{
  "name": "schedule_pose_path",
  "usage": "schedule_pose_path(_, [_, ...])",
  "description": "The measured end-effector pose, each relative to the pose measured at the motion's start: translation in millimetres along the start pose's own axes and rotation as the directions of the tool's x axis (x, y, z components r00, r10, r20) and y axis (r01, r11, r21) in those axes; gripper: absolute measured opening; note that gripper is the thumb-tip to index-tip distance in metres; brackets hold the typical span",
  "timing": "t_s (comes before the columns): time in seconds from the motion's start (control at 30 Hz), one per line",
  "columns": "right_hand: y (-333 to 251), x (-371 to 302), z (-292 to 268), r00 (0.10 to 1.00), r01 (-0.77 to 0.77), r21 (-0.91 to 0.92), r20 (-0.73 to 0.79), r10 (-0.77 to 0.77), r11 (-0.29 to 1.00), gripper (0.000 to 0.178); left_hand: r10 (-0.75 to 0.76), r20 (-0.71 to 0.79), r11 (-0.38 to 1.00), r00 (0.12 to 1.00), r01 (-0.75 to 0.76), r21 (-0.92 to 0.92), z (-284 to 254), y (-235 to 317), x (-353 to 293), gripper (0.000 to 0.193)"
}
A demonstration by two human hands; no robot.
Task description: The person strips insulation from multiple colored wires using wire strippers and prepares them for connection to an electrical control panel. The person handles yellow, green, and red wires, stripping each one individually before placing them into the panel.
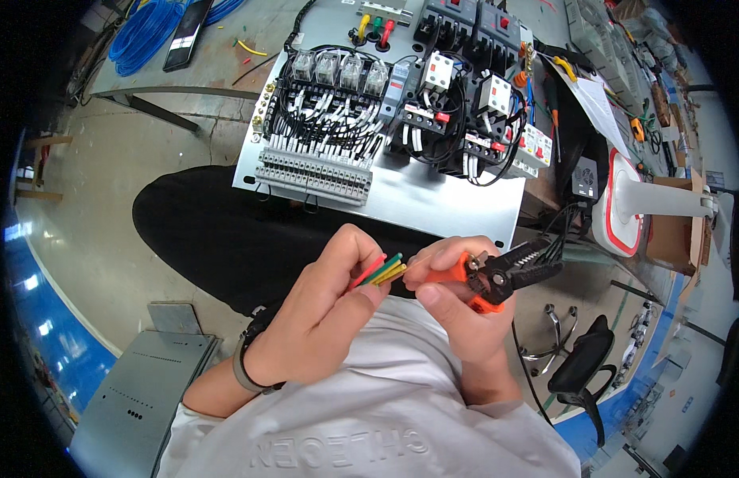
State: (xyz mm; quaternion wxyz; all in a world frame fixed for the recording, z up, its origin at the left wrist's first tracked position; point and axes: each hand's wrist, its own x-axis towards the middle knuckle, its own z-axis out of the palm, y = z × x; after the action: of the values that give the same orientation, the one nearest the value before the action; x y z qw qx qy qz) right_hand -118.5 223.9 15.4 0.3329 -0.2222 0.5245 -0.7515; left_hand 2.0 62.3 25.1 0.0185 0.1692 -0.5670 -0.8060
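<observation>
My left hand, with a watch on its wrist, is closed around a small bundle of red, green and yellow wires. The wire ends stick out toward my right hand. That hand grips a wire stripper with orange handles and black jaws pointing right. My right fingertips are close to the wire ends; whether they touch is hard to tell. Beyond both hands a metal panel carries a grey terminal strip, clear relays, contactors and many black and white wires.
A coil of blue cable and a phone lie on the bench at the far left. To the right are a white stand with a red-edged base, a cardboard box and a black chair. A grey metal cabinet is lower left.
</observation>
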Motion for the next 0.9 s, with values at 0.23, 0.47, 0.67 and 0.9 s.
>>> schedule_pose_path(0.23, [-8, 4, 5, 0.999, 0.045, -0.004, -0.016, -0.045, 0.999, 0.033, -0.021, 0.012, 0.997, 1.0, 0.022, -0.079, 8, 1, 4, 0.01])
schedule_pose_path(0.47, [-8, 3, 10, 0.994, 0.029, -0.178, -0.096, -0.047, 0.984, 0.03, -0.073, 0.095, 0.977, 0.993, 0.09, -0.196, 3, 4, 4, 0.015])
schedule_pose_path(0.67, [-8, -1, 11, 0.995, 0.078, -0.122, -0.056, -0.085, 0.989, 0.026, -0.092, 0.084, 0.97, 0.992, 0.108, -0.217, 2, 0, 4, 0.017])
schedule_pose_path(0.9, [-23, 2, -1, 0.991, -0.067, 0.086, 0.12, 0.057, 0.994, 0.022, -0.121, 0.092, 0.952, 0.988, 0.142, -0.271, 12, 13, 1, 0.017])
